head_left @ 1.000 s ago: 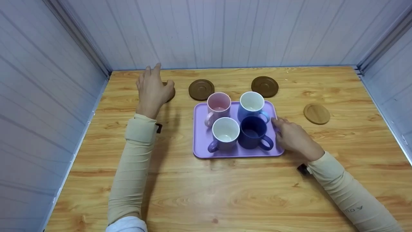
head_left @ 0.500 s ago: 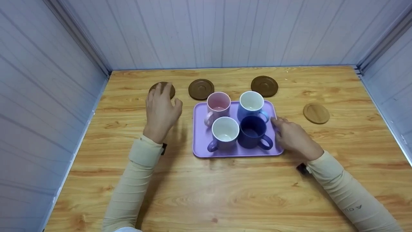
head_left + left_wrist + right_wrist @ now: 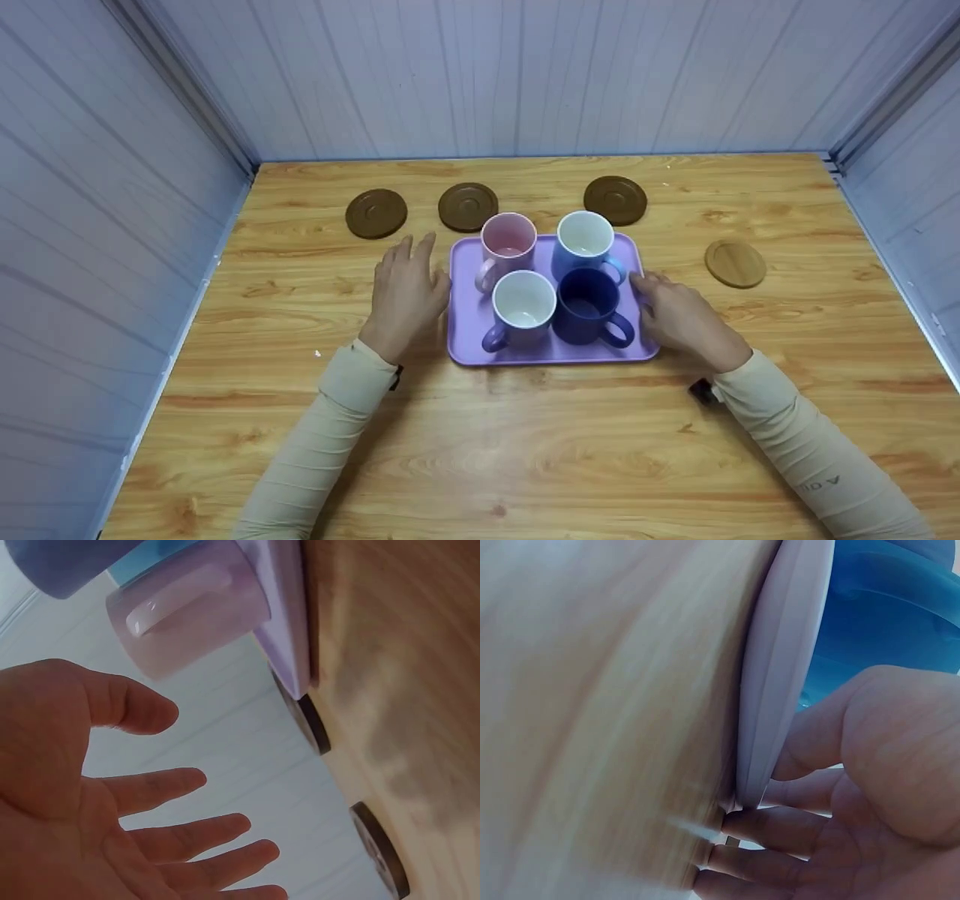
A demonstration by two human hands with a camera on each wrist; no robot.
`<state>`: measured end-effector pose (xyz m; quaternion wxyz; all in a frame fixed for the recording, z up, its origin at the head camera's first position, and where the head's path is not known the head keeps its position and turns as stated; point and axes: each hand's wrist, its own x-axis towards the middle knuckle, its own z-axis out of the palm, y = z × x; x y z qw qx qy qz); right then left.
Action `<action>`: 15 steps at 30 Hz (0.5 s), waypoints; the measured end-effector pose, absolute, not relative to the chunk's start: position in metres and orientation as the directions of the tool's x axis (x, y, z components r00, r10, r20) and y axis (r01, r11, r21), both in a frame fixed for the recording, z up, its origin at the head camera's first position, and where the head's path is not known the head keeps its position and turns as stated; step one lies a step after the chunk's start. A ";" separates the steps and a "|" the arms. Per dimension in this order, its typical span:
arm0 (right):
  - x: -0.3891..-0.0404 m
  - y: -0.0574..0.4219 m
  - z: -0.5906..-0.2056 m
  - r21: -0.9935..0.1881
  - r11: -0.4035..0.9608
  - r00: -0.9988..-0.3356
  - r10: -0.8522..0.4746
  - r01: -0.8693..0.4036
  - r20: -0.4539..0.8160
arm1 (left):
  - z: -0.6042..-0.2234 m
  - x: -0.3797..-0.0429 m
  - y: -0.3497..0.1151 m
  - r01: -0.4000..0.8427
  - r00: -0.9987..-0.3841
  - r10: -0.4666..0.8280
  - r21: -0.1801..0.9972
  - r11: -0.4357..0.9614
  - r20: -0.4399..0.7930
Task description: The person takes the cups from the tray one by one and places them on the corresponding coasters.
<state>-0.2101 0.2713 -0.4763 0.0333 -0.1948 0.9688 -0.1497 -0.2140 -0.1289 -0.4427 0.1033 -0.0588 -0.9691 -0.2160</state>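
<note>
1. A lilac tray (image 3: 466,330), round-cornered with a raised rim, sits on the wood-grained bench (image 3: 555,450).
2. Four mugs stand upright on it: pink mug (image 3: 509,240) far left, light-blue mug (image 3: 586,236) far right, purple mug (image 3: 525,304) near left, navy mug (image 3: 590,304) near right (the purple and light-blue ones are white inside).
3. The right hand (image 3: 686,319) has its grip on the tray's right rim.
4. The left hand (image 3: 405,298), fingers spread, holds nothing just beside the left edge.
</note>
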 end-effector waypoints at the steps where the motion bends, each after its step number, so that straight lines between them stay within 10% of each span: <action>1: -0.210 0.271 -0.476 -0.301 0.880 -0.922 -0.387 -0.368 -0.006 | -0.445 -0.214 -0.127 0.150 -0.976 0.070 0.402 0.903 0.207; 15: -0.210 0.271 -0.477 -0.305 0.882 -0.924 -0.382 -0.358 -0.021 | -0.467 -0.210 -0.115 0.102 -0.994 0.108 0.391 0.915 0.008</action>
